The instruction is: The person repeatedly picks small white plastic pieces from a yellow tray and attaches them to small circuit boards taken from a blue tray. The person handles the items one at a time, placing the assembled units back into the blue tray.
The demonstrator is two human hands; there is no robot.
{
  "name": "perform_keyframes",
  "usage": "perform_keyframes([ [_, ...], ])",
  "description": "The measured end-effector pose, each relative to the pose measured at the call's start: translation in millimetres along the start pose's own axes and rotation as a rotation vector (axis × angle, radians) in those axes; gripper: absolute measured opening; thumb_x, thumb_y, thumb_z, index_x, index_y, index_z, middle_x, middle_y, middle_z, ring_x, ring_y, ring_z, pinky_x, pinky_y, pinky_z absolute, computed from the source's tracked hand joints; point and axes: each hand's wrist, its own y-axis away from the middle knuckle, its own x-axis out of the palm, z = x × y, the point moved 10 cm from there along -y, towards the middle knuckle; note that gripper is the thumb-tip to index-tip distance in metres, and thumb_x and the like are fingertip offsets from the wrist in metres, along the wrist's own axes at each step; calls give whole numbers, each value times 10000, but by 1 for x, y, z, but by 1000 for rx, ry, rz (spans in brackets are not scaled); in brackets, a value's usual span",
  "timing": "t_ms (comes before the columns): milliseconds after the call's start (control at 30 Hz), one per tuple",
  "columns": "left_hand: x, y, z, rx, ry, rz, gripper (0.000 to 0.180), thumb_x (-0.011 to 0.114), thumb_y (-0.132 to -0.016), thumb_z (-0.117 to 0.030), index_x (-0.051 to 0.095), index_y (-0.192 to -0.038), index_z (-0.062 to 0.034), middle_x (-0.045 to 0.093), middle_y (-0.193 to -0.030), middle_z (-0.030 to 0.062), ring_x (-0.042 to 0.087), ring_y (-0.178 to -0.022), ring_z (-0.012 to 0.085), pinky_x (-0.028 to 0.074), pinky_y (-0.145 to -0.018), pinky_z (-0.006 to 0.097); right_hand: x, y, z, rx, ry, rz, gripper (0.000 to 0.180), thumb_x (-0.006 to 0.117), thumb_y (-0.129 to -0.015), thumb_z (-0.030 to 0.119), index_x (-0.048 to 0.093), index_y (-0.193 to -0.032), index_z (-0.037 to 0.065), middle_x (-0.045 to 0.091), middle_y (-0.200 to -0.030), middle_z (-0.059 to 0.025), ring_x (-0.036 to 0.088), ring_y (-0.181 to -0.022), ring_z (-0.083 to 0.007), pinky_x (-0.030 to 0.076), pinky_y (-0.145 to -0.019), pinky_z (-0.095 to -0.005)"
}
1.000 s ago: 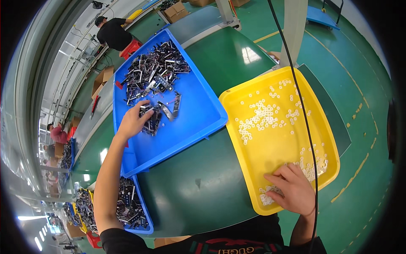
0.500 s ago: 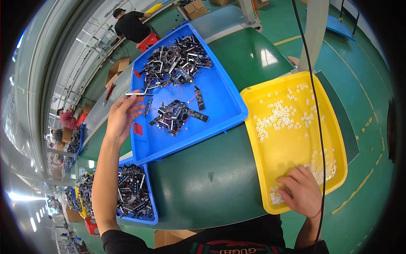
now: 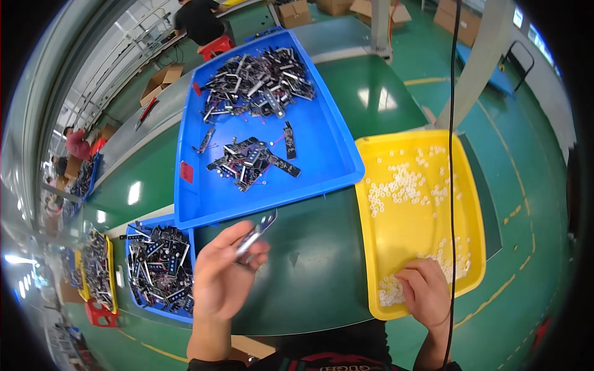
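Observation:
My left hand (image 3: 223,272) is over the green table, closed on a narrow circuit board (image 3: 249,241) with a silvery body, tilted up to the right. My right hand (image 3: 427,294) reaches into the near part of the yellow tray (image 3: 387,247). Its fingertips are pressed together beside small white rings (image 3: 390,290); whatever they pinch is hidden. Beyond my left hand lies a large blue tray (image 3: 315,179). It holds a big heap of narrow circuit boards (image 3: 260,80) at the far end and a smaller pile (image 3: 247,162) nearer me.
A second blue bin (image 3: 190,253), full of boards, stands left of my left forearm. A black cable (image 3: 453,185) hangs down in front of the yellow tray. A metal post (image 3: 479,68) rises behind it. Another person (image 3: 199,23) sits at the far left.
My left hand has moved from the blue tray's left edge toward me and right, bringing the circuit board over the table. My right hand stays in the yellow tray, fingers drawn closer together.

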Motion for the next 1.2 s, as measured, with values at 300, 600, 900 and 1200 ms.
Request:
perform_keyframes([
  [300, 24, -13, 3, 219, -268, 92, 506, 632, -835, 4, 460, -1308, 49, 624, -962, 88, 590, -859, 123, 481, -778, 264, -31, -9, 22, 102, -320, -374, 201, 657, -741, -109, 638, -919, -15, 613, -851, -135, 615, -749, -261, 498, -658, -309],
  [600, 16, -1, 35, 136, -182, 191, 354, 623, -860, 2, 535, -1198, 58, 631, -912, 79, 623, -770, 139, 516, -695, 279, 32, -25, 70, 183, -1034, -177, 139, 572, -870, -76, 621, -1000, -59, 561, -924, -100, 607, -760, -145, 488, -639, -225],
  [900, 19, 3, 27, 380, -568, 289, 229, 745, -744, 38, 647, -943, -14, 650, -877, 35, 585, -746, 80, 458, -653, 218, 46, -37, 76, 110, -1192, -139, 154, 598, -862, -65, 620, -1014, -55, 586, -969, -129, 618, -767, -148, 496, -643, -222],
  [1200, 23, 10, 34, 179, -622, 244, 169, 780, -727, -28, 681, -863, -45, 688, -785, 36, 630, -694, 107, 465, -659, 239, 24, -54, 95, -57, -618, -205, 188, 683, -771, -63, 691, -948, -1, 557, -933, -112, 553, -799, -189, 463, -649, -264],
])
